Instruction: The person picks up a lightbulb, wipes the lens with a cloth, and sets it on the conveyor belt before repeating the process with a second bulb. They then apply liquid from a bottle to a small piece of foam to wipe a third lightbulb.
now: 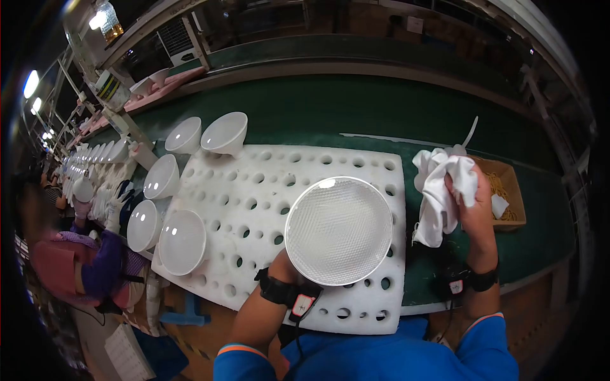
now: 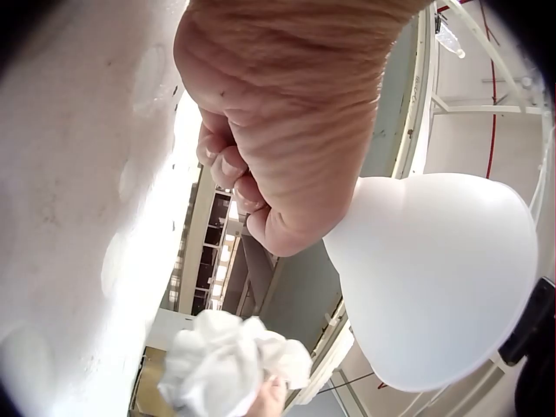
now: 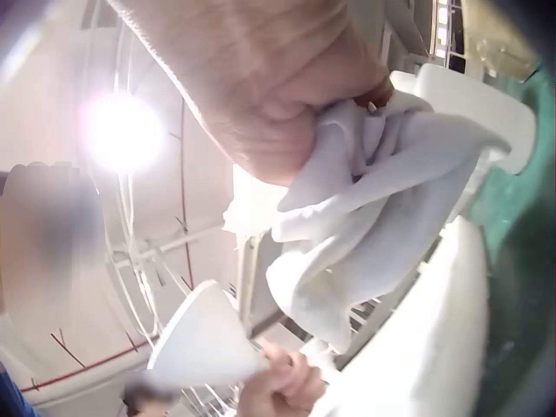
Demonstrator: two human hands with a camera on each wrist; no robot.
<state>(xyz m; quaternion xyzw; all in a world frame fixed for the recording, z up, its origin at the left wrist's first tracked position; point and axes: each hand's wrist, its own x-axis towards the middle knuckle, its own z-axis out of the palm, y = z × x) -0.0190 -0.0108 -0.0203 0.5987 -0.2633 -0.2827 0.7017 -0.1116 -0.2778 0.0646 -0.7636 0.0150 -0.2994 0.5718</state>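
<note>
White frosted plastic forms the cone-shaped lamp shade with a round pebbled lens, which is hovering above a white foam tray dotted with round holes. Its lens is facing the wearer, probably so that light is catching its surface for checking. The left hand is gripping the shade's narrow neck from below, fingers curled tight, likely sparing the lens from fingerprints. The right hand is clutching a bunched white cloth just beside the shade. 5 similar white cone shades are sitting along the tray's left side, wide faces up; the holes seem meant for cradling their necks. The tray is lying on a dark green conveyor belt, with an open cardboard box resting at right. Another seated worker is working further along the line under bright factory lights.
</note>
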